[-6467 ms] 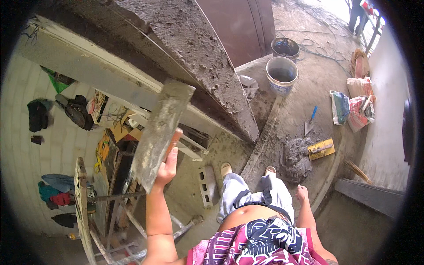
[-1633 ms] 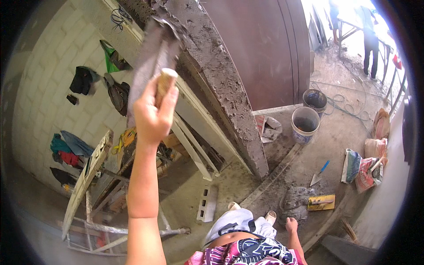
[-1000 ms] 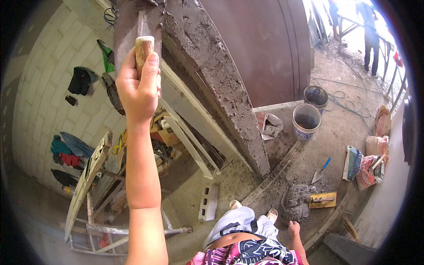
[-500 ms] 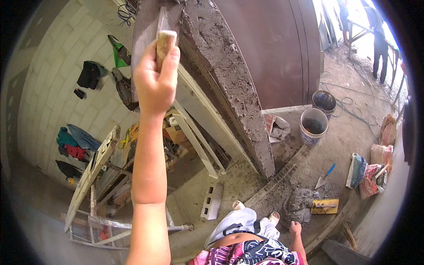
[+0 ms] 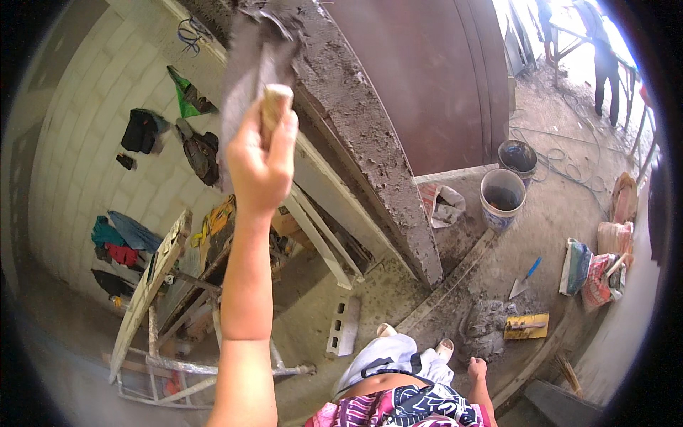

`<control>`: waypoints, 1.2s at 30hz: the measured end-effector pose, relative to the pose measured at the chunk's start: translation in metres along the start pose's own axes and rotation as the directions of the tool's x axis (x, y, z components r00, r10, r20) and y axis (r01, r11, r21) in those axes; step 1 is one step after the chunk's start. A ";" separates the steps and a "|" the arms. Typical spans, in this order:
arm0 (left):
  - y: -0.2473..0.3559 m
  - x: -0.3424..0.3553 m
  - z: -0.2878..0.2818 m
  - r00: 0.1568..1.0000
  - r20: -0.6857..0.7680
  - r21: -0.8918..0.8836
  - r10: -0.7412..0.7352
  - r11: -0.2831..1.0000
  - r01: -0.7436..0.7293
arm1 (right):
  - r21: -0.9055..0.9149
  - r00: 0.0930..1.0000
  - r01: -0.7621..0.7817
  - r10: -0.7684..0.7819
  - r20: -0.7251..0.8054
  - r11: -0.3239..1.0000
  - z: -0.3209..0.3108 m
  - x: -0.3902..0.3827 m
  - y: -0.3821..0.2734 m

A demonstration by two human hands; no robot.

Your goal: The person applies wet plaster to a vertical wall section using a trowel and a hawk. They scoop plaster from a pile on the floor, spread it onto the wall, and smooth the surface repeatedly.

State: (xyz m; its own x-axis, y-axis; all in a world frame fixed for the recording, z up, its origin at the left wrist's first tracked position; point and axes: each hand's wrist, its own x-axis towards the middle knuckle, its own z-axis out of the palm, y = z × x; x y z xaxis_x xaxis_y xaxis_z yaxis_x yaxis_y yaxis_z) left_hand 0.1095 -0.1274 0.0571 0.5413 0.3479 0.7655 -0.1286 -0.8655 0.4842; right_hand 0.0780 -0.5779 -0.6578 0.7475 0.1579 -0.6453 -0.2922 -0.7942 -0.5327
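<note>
My left hand grips the pale wooden handle of a steel trowel, raised against the top of a mortar-coated concrete column. A lump of wet grey mortar sits at the trowel's upper end, where motion blurs it. Down beside my trousers, my right hand hangs with fingers curled and nothing visible in it. On the floor near my feet lie a mortar pile, a yellow float and a blue-handled pointing trowel.
Two buckets stand right of the column, with cables and sacks beyond. A hollow block, metal frames, boards and hung clothing fill the left. A person stands by a railing at the far right.
Compared with the oldest frame, my left hand has lifted the trowel higher onto the column. In the last half second it has come slightly down and rightward. My right hand stays low.
</note>
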 end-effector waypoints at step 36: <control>-0.026 -0.047 0.028 0.992 0.067 0.214 0.104 0.970 -0.116 | 0.034 1.000 -0.026 0.026 -0.010 0.999 0.006 0.009 -0.014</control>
State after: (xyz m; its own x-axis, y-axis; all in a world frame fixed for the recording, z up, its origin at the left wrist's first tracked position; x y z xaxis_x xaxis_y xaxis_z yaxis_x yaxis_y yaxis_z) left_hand 0.1108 -0.1316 -0.0029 0.5796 0.2309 0.7815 -0.0098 -0.9570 0.2900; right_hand 0.0851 -0.5622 -0.6592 0.7455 0.1310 -0.6535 -0.3313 -0.7779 -0.5339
